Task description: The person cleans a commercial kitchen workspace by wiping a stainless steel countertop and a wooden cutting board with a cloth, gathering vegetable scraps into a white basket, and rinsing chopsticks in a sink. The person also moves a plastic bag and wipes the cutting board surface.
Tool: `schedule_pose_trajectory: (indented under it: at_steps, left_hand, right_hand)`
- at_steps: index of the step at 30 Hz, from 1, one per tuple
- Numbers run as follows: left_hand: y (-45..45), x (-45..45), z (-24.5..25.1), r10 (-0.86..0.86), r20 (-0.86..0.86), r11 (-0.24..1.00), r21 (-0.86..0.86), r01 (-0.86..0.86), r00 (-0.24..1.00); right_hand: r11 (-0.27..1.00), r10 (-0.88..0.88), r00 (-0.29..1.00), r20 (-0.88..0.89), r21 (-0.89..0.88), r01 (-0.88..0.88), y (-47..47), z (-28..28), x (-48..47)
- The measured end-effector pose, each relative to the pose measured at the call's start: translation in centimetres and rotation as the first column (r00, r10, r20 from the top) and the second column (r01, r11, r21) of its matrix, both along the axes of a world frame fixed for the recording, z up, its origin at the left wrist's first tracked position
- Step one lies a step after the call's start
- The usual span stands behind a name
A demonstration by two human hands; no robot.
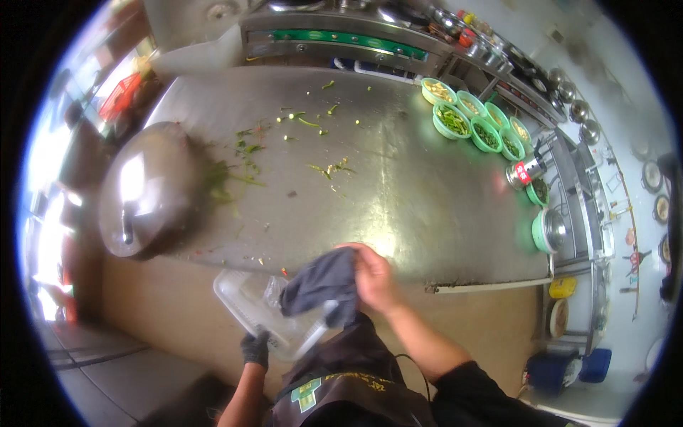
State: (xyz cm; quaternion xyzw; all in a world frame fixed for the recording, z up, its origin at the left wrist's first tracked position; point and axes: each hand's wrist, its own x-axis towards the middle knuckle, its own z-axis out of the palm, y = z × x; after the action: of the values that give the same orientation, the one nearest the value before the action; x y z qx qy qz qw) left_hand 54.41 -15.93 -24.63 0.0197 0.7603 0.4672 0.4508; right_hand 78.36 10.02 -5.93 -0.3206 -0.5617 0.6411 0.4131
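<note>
My left hand (255, 349), in a dark glove, grips the near rim of a translucent white plastic basket (229, 299). The basket is tilted below the front edge of the steel worktable (411, 213). A crumpled clear plastic piece (274, 290) shows inside it. Bare and raised by the table edge, my right hand (376, 277) holds a dark grey cloth (323, 280). The cloth hangs over the basket and hides part of it. Scraps of green stems (307, 123), leaves (248, 147) and small pale bits (336, 168) are scattered across the tabletop.
A large round block (171, 176), apparently with a cleaver (132, 179) on it, stands at the table's left. Green bowls of cut vegetables (452, 123), a steel canister (525, 171) and a steel-topped green bowl (543, 230) line the right. Behind is a stove (341, 40).
</note>
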Motion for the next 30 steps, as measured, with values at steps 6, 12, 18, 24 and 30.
schedule_pose_trajectory:
  at_steps: [6, 12, 18, 24, 30]
  left_hand:
    - [1.1, 0.2, -0.6, 0.084, -0.012, 0.996, 0.016, -0.084, 0.996]
    - [2.1, 1.0, 1.5, 0.127, -0.012, 0.99, -0.055, -0.127, 0.992]
    - [2.7, 1.2, 3.1, 0.193, -0.063, 0.97, -0.137, -0.2, 0.979]
    - [3.0, 1.6, 3.6, 0.183, -0.051, 0.977, -0.105, -0.187, 0.982]
    - [2.3, 0.1, 2.3, 0.045, -0.078, 0.994, -0.092, -0.052, 0.996]
  right_hand:
    - [0.887, -0.462, 0.861, 0.214, 0.078, 0.456, 13.6, 1.5, 18.8]
    - [0.636, -0.718, 0.048, 0.695, 0.625, 0.453, 25.6, -10.3, 25.4]
    - [0.596, -0.779, 0.218, 0.588, 0.802, -0.035, 36.7, -13.4, 10.7]
    - [0.532, -0.53, 0.632, 0.565, 0.802, -0.271, 32.8, -11.6, -5.3]
    - [0.535, -0.236, 0.827, 0.51, 0.779, -0.328, 14.1, -11.5, -13.3]
